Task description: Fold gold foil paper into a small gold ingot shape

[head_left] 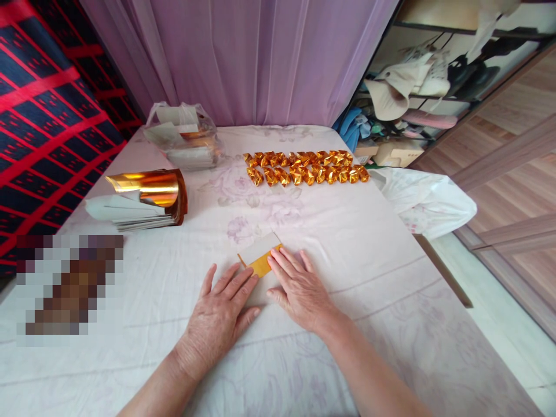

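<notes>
A small sheet of paper, white on one side and gold foil on the other, lies on the cloth-covered table in front of me. My left hand rests flat on its near left part. My right hand presses its right side, fingertips on the gold strip. Both hands lie palm down with fingers spread, and most of the sheet is hidden under them.
Two rows of several folded gold paper ingots lie at the far middle. A stack of gold foil sheets curls at the left, with a plastic bag of paper behind it. A white plastic bag hangs at the right edge.
</notes>
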Tool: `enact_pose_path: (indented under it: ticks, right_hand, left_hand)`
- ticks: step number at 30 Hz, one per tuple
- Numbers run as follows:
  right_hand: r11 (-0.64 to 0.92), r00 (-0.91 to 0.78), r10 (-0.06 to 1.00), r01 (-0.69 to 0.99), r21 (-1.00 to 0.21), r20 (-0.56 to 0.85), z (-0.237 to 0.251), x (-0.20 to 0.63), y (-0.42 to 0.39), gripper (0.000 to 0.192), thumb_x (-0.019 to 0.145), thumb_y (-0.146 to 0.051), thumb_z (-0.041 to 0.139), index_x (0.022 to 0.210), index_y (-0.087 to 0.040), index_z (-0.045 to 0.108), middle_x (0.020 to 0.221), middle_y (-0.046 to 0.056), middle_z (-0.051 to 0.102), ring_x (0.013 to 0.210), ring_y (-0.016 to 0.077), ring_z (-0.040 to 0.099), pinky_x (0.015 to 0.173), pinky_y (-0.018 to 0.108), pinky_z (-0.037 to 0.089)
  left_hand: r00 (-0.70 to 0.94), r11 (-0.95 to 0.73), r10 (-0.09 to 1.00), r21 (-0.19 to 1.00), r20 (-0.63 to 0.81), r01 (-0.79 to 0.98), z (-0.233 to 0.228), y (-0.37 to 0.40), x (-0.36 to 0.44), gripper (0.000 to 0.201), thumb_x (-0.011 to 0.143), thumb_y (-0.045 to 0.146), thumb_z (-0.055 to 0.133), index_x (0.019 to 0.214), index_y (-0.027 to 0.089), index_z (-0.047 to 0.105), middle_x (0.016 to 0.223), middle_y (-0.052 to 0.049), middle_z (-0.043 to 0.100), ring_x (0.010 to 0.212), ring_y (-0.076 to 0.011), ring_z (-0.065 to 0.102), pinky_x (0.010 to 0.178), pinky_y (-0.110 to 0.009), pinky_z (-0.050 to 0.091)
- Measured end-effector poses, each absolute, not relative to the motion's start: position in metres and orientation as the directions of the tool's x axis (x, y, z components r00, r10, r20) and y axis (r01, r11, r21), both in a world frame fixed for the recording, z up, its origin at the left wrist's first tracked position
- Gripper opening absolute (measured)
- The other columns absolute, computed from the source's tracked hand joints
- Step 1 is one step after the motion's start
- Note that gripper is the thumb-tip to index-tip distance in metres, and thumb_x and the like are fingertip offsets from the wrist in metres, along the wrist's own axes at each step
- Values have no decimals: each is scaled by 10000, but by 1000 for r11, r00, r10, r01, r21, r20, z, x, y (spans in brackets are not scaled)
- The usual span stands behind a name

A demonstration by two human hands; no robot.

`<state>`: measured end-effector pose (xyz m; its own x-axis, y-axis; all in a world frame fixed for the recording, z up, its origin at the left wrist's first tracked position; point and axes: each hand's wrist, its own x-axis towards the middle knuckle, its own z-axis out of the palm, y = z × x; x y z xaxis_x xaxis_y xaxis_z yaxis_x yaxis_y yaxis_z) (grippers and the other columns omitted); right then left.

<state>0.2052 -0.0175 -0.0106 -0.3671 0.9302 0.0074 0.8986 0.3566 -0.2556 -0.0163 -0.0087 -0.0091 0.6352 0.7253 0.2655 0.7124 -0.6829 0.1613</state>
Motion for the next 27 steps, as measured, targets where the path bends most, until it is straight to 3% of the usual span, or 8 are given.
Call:
enact_pose_path:
  ticks: [7, 12, 17, 22, 27]
  right_hand:
    - [291, -297, 955, 929, -227, 11, -8, 219, -11, 563, 994, -438, 438, 1486, -166, 411, 1576, 101, 350, 1468, 266, 290, 1196, 589, 171]
    - [279, -281, 959, 939, -202, 19, -8, 223, -12, 549, 991, -457, 441, 1470, -190, 442, 1573, 80, 366, 1472, 291, 271, 1186, 608, 170]
    - [270, -263, 963, 948, -172, 59, -10, 214, -17, 624, 959, -507, 484, 1452, -125, 466, 1611, 127, 260, 1490, 332, 208, 1178, 611, 190]
    - [294, -290, 956, 939, -178, 50, -10, 215, -16, 572, 975, -435, 456, 1464, -138, 454, 1580, 91, 351, 1489, 317, 215, 1190, 600, 180]
    - [284, -286, 958, 943, -173, 14, -12, 218, -17, 548, 983, -371, 418, 1489, -159, 420, 1587, 68, 337, 1488, 316, 211, 1185, 597, 180]
  left_hand:
    - [600, -654, 750, 179, 279, 735, -3, -5, -13, 403, 971, 470, 477, 1270, 260, 645, 1275, -42, 685, 1260, -301, 558, 1203, -573, 105]
    - [559, -624, 766, 159, 319, 765, -1, 2, -17, 367, 992, 436, 437, 1226, 278, 672, 1253, -19, 698, 1262, -319, 560, 1175, -609, 161]
    - [516, -568, 802, 116, 301, 815, 4, -2, -5, 421, 990, 427, 429, 1264, 198, 650, 1322, -74, 654, 1293, -355, 527, 1157, -626, 204]
    - [531, -585, 792, 128, 302, 801, -1, -9, 29, 465, 1017, 425, 376, 1356, 181, 582, 1391, -68, 601, 1355, -300, 474, 1200, -564, 173]
    - [529, -564, 813, 109, 243, 818, -13, -2, 40, 571, 1010, 540, 328, 1406, 184, 533, 1439, -54, 554, 1406, -322, 402, 1200, -603, 128]
